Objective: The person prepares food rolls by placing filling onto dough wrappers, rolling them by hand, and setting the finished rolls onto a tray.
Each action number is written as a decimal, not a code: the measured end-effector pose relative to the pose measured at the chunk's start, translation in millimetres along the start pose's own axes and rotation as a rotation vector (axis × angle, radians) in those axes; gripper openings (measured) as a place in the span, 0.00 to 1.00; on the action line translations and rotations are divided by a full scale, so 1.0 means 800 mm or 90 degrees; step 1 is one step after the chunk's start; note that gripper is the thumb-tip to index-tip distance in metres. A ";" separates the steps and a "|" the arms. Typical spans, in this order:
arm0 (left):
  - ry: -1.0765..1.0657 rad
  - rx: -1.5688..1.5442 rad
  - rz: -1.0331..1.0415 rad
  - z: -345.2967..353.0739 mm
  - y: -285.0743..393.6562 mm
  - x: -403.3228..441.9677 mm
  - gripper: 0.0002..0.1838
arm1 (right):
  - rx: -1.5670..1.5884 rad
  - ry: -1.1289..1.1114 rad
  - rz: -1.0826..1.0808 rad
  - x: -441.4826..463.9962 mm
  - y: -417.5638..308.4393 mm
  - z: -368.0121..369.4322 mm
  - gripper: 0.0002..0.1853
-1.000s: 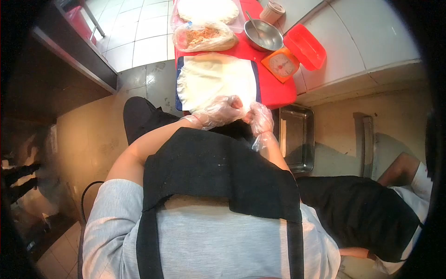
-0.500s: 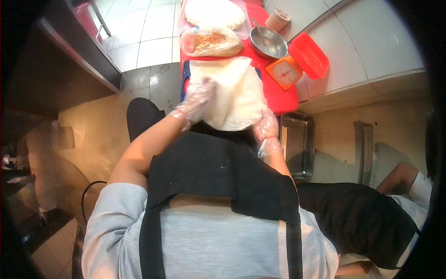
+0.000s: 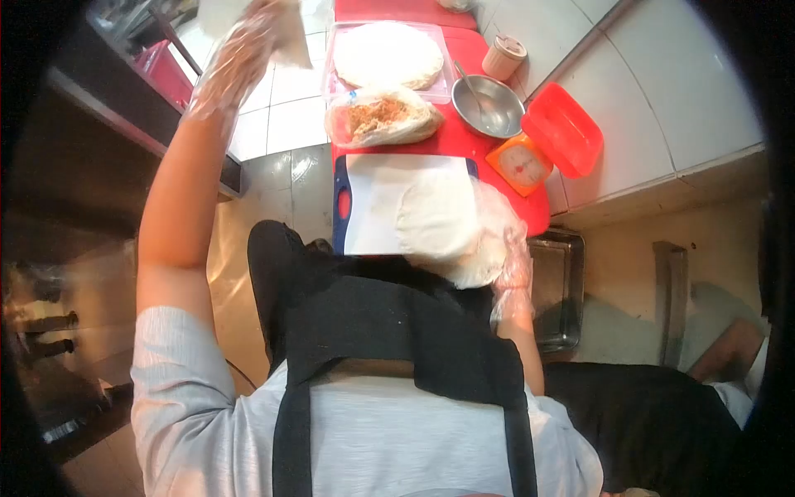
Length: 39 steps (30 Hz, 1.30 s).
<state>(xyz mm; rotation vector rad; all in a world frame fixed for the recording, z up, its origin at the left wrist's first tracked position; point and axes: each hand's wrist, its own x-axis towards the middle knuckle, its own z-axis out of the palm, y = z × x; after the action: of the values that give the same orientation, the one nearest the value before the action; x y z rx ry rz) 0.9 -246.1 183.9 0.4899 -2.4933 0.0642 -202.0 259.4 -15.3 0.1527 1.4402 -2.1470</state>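
My left hand [image 3: 248,50], in a clear plastic glove, is raised at the upper left over the floor. Its fingers are closed on a thin pale sheet [image 3: 290,37], seemingly a dough sheet, that hangs down. My gloved right hand [image 3: 515,265] grips the right edge of several thin, pale, round dough sheets [image 3: 439,219]. These overlap on a white cutting board [image 3: 368,224] with a blue edge and droop past its lower right corner. Beyond the board lies a plastic bag of shredded orange-brown filling [image 3: 381,116].
A clear tub [image 3: 447,70] holds more pale rounds. On the red table [image 3: 464,149] are a steel bowl [image 3: 501,116] with a spoon, an orange scale [image 3: 520,166], a red container [image 3: 563,128] and a lidded jar [image 3: 504,56]. Another person in black [image 3: 646,414] is close at right.
My left hand has swung from the board up to the far left with a pale sheet, baring the board's left half. My right hand still holds the other sheets. The view has shifted slightly.
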 end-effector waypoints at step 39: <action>-0.103 -0.313 0.116 0.132 0.254 -0.303 0.11 | -1.008 -0.369 -0.771 0.042 0.022 0.027 0.22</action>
<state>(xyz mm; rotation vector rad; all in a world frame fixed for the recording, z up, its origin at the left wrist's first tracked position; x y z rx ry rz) 54.0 7.1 -26.5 0.0632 -2.5778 -0.5238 -217.5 222.7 -33.5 -2.0463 2.5433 -0.6841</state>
